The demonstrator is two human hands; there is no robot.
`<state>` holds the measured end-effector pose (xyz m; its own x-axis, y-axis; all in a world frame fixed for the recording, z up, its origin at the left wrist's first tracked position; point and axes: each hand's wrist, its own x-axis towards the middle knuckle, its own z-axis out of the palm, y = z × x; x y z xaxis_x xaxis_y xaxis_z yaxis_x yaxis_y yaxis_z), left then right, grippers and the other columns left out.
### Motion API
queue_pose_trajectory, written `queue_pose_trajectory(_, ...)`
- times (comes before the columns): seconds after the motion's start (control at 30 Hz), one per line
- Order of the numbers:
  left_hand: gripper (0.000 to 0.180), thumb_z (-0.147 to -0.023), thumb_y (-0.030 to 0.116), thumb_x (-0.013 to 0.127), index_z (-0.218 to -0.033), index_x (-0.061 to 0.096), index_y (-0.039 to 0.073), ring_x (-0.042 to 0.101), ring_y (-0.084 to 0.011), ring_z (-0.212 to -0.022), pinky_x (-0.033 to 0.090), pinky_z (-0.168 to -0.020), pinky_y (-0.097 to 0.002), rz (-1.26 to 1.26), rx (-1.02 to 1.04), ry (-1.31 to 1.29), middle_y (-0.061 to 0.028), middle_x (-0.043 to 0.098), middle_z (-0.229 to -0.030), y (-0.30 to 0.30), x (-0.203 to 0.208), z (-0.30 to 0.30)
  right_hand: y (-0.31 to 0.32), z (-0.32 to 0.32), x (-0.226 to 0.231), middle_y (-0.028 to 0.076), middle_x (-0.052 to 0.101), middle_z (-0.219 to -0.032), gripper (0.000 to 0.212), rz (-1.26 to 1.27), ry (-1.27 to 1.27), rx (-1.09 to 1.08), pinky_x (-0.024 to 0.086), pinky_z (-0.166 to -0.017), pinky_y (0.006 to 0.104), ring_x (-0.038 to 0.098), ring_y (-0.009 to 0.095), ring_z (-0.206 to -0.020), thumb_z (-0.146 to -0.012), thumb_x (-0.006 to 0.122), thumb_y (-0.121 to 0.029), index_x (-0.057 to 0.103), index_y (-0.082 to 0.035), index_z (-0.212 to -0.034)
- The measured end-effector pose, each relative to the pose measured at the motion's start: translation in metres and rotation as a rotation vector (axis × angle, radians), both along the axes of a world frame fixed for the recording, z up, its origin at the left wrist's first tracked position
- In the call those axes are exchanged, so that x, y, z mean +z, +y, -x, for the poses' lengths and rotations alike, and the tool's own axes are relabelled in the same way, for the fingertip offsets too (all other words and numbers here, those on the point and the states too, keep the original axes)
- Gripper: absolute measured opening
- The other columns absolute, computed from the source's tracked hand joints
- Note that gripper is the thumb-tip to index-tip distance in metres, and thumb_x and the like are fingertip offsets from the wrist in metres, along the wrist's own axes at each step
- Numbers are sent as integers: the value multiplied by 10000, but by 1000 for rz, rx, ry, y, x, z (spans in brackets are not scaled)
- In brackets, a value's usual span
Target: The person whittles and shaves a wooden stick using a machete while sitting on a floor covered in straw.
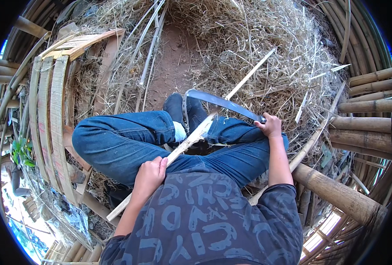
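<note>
Nearest the camera is a dark shirt with pale lettering, worn by a person seated cross-legged in blue jeans. Left hand: grip closed around a pale strip of bamboo or wood. Right hand: grip closed on the handle of a long curved knife, the handle mostly hidden in the fist.

Position of strip: slantwise across the lap, its near end emerging left of the left forearm, its far end reaching over loose shavings. The blade lies crosswise over it beyond the knees; whether the edge has bitten in cannot be told.

Handling, by judgement: strip light and stiff, springy toward its slimmer far end, dry rather than slippery, with a risk of splinters along the frayed section near the blade. Soundest hold is the broad, smooth near part, well back from the edge, as the left hand has it. Knife likely heavier, to be held by the handle only.

A slatted wooden frame stands at left; a thick bamboo pole lies at right.
</note>
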<state>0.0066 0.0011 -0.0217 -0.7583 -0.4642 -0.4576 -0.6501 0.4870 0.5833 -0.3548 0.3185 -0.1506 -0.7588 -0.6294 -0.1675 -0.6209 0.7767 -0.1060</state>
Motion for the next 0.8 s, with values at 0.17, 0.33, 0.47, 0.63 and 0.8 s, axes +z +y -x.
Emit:
queue_pose_trajectory(0.17, 352, -962, 228, 494, -707, 568, -3, 587, -451, -611, 470, -567, -531, -22, 24, 34, -261, 578, -628, 0, -3, 2, -56, -46, 30, 175, 640, -643, 662, 128, -124, 47, 522, -627, 459, 664, 365, -677, -771, 575, -716, 628, -56, -770)
queue_pose_trajectory(0.33, 347, -962, 222, 492, -703, 565, 3, 588, -443, -599, 467, -554, -524, 84, -16, 3, -254, 575, -617, 6, -4, 0, -136, -68, 37, 174, 647, -647, 668, 146, -186, 166, 530, -617, 465, 665, 366, -671, -797, 535, -719, 648, -61, -829)
queue_pose_trajectory(0.47, 342, -964, 234, 496, -718, 572, 9, 598, -434, -598, 470, -557, -528, 73, -31, 21, -250, 587, -625, 4, -9, 0, -127, -35, 18, 184, 658, -678, 751, 102, -162, 150, 532, -621, 471, 670, 364, -678, -750, 500, -795, 651, -61, -797)
queue_pose_trajectory(0.63, 335, -958, 224, 512, -719, 582, 0, 596, -442, -607, 468, -560, -521, 66, -55, 6, -264, 584, -636, 3, -7, -2, -90, 0, 2, 202, 669, -729, 790, -50, -44, 88, 535, -662, 472, 683, 354, -735, -744, 477, -822, 659, -55, -795)
queue_pose_trajectory(0.8, 342, -952, 223, 521, -714, 592, -12, 588, -447, -618, 456, -565, -522, -10, 45, 27, -268, 577, -645, -1, -3, -10, 1, 77, 31, 190, 660, -709, 748, 103, -175, -584, 491, -670, 438, 662, 344, -715, -828, 485, -732, 694, -14, -801)
